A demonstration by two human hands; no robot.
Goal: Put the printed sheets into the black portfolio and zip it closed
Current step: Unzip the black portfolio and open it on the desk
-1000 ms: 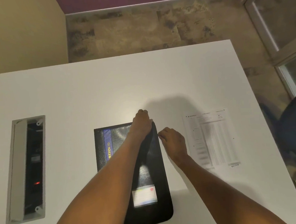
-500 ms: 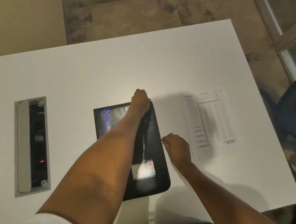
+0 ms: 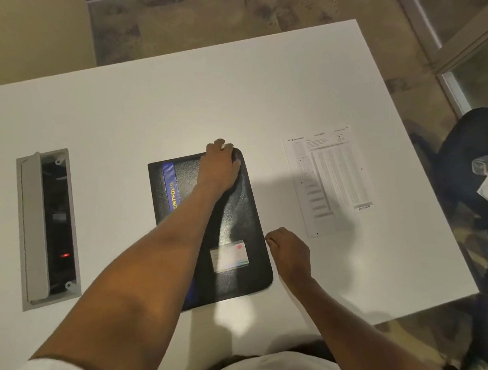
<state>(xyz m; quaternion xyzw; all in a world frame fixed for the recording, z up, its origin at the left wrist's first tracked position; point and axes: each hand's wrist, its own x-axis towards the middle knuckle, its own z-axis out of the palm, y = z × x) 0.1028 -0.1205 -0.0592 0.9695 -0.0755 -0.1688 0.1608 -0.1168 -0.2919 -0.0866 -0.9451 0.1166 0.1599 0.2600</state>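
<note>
The black portfolio (image 3: 239,213) lies flat on the white table (image 3: 175,103), with a blue spine strip on its left and a white card in a window on its cover. My left hand (image 3: 219,169) presses on its far right corner, fingers curled over the far edge. My right hand (image 3: 290,253) is at the portfolio's right edge, near its lower part, thumb and finger pinched on a small zipper pull. The printed sheets (image 3: 331,176) lie flat on the table to the right of the portfolio, apart from both hands.
A grey cable box recess (image 3: 47,228) with its lid up is set into the table at the left. A dark chair (image 3: 470,171) with white things on it stands off the table's right edge. A glass partition rises at the far right.
My right hand has slid along the portfolio's right edge from the far corner toward me. The raised right side of the cover now lies flat. My left hand stays on the far right corner.
</note>
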